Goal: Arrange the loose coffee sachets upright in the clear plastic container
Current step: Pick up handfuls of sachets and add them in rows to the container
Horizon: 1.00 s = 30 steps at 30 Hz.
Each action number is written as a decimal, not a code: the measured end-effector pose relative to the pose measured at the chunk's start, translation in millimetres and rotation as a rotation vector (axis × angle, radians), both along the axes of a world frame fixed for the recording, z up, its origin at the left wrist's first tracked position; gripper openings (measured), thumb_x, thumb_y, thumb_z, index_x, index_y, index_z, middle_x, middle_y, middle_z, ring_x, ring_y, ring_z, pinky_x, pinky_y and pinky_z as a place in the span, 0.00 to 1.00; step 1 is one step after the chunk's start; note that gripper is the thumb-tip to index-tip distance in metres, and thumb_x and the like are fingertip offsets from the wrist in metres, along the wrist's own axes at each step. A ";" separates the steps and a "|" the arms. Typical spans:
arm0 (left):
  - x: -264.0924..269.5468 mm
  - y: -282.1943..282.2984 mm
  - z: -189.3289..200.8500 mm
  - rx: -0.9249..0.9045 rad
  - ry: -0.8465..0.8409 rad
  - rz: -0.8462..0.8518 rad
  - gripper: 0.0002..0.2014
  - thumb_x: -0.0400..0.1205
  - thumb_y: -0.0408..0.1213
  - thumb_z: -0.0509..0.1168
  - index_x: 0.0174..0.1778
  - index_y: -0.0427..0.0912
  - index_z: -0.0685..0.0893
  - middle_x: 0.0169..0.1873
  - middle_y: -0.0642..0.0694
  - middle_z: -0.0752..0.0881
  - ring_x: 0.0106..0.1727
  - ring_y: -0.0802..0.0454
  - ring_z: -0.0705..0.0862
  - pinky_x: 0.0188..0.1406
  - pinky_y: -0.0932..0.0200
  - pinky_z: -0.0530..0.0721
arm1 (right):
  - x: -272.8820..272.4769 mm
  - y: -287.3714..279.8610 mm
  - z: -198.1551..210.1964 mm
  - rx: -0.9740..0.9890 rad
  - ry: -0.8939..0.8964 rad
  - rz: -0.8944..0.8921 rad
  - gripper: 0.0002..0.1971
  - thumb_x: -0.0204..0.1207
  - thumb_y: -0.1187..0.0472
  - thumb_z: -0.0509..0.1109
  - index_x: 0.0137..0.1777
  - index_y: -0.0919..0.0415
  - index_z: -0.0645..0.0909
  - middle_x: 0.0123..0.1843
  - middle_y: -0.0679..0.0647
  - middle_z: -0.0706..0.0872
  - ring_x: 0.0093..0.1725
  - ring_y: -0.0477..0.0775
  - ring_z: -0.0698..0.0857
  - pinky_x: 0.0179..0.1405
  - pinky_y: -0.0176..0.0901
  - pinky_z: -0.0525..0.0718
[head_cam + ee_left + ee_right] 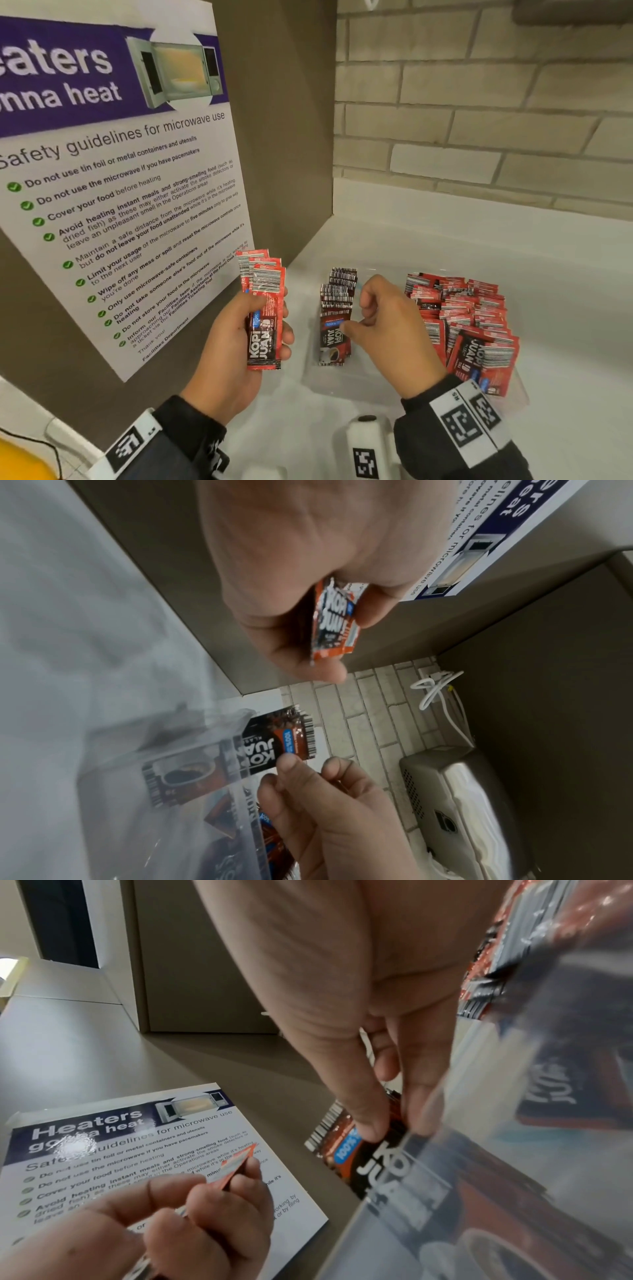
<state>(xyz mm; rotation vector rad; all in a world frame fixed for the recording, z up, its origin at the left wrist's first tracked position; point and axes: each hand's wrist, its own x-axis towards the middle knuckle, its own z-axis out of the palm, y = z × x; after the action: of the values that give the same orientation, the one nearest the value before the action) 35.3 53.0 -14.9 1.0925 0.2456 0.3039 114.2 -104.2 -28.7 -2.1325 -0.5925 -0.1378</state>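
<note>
Mid-sort, looks like: small fanned stack of glossy red foil sachets (pixel 264 310) gripped in left hand (pixel 239 346), held outside clear plastic container (pixel 346 383). Upright row (pixel 337 318) at container's left end pinched by right hand (pixel 390 325), thumb and fingers curled on front sachet. Loose pile (pixel 469 318) slumped at right. Next probably: held stack slotted in, edges kept squared, since slick flat packets likely to slide.

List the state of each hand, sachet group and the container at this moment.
left hand: grips a fanned bunch of sachets, above the counter
right hand: pinches the front sachet of the upright row
clear container: partly filled
sachet pile: leaning, disordered, at the container's right
</note>
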 end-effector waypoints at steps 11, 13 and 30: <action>8.1 -1.4 1.5 0.108 0.017 0.017 0.10 0.76 0.37 0.65 0.52 0.45 0.85 0.37 0.50 0.91 0.34 0.55 0.89 0.35 0.54 0.89 | -13.3 -4.9 26.7 0.155 -0.017 0.031 0.13 0.70 0.58 0.75 0.41 0.53 0.71 0.39 0.47 0.74 0.34 0.41 0.72 0.35 0.26 0.71; 9.5 -4.1 5.6 0.110 -0.023 -0.009 0.12 0.74 0.38 0.66 0.53 0.44 0.85 0.39 0.48 0.91 0.36 0.54 0.89 0.31 0.57 0.88 | -22.1 2.7 33.2 0.274 0.074 0.088 0.10 0.70 0.57 0.75 0.44 0.51 0.75 0.40 0.47 0.78 0.32 0.40 0.74 0.34 0.27 0.74; 18.0 -13.3 21.3 0.172 -0.090 0.030 0.10 0.80 0.41 0.63 0.52 0.42 0.86 0.40 0.42 0.91 0.39 0.48 0.90 0.30 0.58 0.86 | -30.9 16.3 22.4 0.183 -0.197 0.134 0.19 0.72 0.47 0.65 0.60 0.50 0.84 0.46 0.48 0.74 0.44 0.41 0.76 0.44 0.25 0.75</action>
<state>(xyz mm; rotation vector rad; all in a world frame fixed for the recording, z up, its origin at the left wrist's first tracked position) 53.3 39.7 6.4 1.2419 0.1578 0.4062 83.3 -87.8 -6.3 -1.9087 -0.8048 -0.3181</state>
